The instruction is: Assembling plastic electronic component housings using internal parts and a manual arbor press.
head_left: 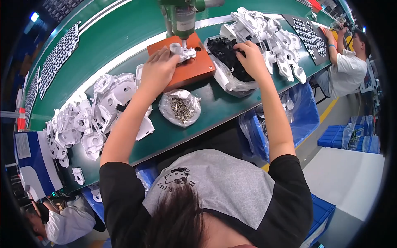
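My left hand (159,68) rests on an orange block (192,71), its fingers closed against a white plastic housing (186,52). Straight above that housing is the tip of a green drill-press-like machine (182,20). On the right, my right hand (250,60) reaches into a clear bag (242,88) of small black plastic parts (225,51). Its thumb and fingers are pinched together at the pile, on what looks like one black part. Between my forearms, in front of the block, sits a clear bag of metal screws (182,109).
White housings are heaped on the left (87,118) and right (273,37) of the green table (215,105). Trays of small parts (58,60) lie at the far left. Blue lined bins (304,109) stand below the edge. Co-workers sit at right (349,70) and lower left (68,221).
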Available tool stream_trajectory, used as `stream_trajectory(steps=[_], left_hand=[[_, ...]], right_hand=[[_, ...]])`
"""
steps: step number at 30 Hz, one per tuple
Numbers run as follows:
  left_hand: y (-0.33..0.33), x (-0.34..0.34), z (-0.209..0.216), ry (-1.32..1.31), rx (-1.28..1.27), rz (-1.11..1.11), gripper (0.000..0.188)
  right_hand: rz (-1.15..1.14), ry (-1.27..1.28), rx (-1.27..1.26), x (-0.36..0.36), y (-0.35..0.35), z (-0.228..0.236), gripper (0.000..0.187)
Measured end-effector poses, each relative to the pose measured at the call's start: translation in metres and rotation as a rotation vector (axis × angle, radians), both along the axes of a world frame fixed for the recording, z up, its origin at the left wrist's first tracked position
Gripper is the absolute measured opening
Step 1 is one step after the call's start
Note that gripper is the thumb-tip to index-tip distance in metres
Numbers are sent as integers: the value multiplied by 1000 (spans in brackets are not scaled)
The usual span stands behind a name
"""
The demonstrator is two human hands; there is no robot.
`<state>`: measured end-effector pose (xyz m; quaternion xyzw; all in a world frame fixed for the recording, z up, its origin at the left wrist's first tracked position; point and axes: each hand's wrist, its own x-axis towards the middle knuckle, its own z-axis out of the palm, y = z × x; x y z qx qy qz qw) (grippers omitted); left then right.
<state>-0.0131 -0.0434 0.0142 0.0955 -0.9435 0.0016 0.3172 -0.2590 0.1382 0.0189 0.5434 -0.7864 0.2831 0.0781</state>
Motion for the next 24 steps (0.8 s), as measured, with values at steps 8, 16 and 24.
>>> stream_trajectory(steps=[8,16,24], left_hand=[[3,8,-7,-133,315,-114,19],[26,17,-6,-95,262,12,44],[24,18,-16,-69,292,2,53]], right_hand=[[206,54,-26,9,5,5,29],[210,8,-69,4,4,13,9],[357,-520,36,61,-88,13,30]])
